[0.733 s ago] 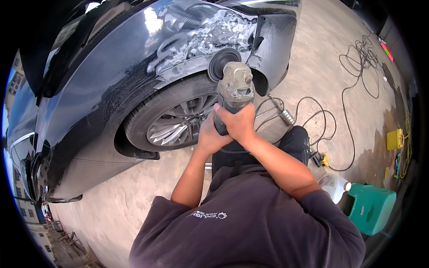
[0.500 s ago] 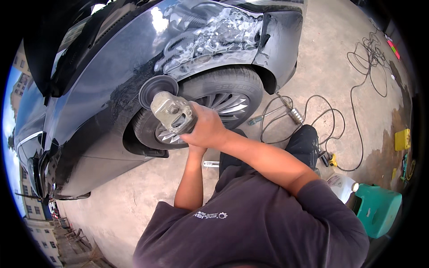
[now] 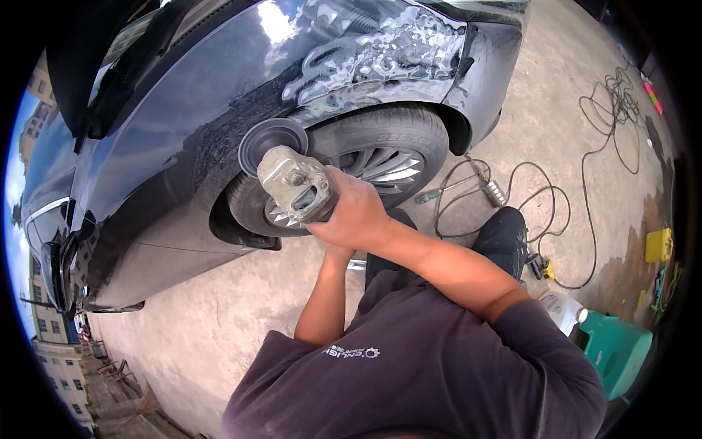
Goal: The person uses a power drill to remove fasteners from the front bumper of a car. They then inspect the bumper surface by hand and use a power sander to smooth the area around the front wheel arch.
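Note:
My right hand (image 3: 357, 216) is closed around an angle grinder (image 3: 296, 183) with a worn, pale metal head. Its round dark disc (image 3: 272, 146) lies at the fender's edge over the wheel arch; whether it touches the paint is hard to tell. My left hand (image 3: 339, 253) is below the right one, mostly covered by it and the tool, so its fingers are hidden. The dark car fender (image 3: 212, 117) has a dull, scuffed strip near the disc and a shiny, rippled patch farther right. Just beyond the tool is the tyre (image 3: 409, 132) with its silver multi-spoke wheel (image 3: 380, 167).
A black cable (image 3: 589, 212) loops over the concrete floor, with a tangle at the far right. Near my knee lie a screwdriver-like tool (image 3: 430, 196) and a metal cylinder (image 3: 496, 192). A white jug (image 3: 561, 311), green container (image 3: 614, 351) and yellow box (image 3: 658, 247) stand at the right.
The car and floor have shifted rightward in the picture. Relative to the fender, the grinder has slid slightly left along the wheel-arch edge, with my right hand still around it.

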Demonstrator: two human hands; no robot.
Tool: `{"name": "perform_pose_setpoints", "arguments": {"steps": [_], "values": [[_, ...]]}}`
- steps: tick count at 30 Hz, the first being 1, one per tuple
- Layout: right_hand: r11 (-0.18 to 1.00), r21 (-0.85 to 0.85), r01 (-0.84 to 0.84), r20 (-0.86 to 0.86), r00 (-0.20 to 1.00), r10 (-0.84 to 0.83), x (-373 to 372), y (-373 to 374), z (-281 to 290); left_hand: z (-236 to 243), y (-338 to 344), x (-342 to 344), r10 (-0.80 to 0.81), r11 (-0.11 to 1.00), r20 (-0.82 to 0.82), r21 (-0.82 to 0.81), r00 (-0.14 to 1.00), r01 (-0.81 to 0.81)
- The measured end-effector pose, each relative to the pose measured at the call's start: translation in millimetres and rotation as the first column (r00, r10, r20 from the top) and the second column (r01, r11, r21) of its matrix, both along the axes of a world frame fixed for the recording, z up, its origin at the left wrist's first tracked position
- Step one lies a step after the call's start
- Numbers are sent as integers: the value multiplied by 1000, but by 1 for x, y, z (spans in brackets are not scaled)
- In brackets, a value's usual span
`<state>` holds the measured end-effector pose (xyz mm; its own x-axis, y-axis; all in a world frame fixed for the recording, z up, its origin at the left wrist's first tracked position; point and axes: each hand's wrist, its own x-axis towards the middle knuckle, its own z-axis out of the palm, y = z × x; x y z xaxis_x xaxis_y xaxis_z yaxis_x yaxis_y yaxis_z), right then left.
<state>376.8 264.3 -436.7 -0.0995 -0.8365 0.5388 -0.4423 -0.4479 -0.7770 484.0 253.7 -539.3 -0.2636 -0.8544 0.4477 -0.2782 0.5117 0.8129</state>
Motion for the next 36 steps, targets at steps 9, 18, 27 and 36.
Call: {"name": "perform_pose_setpoints", "arguments": {"steps": [9,18,27,36], "values": [[991,133,25,44,999,-31,-21,9,7,9,10,-17,-19,999,-50,25,999,20],[962,268,46,64,996,-65,-61,19,66,43,44,-44,-38,968,-112,241,993,64],[969,243,32,315,943,-110,-110,18,32,63,22,-80,-118,954,173,294,978,64],[976,143,162,441,873,-210,-128,13,-64,-13,2,-107,-187,970,238,197,953,141]]}}
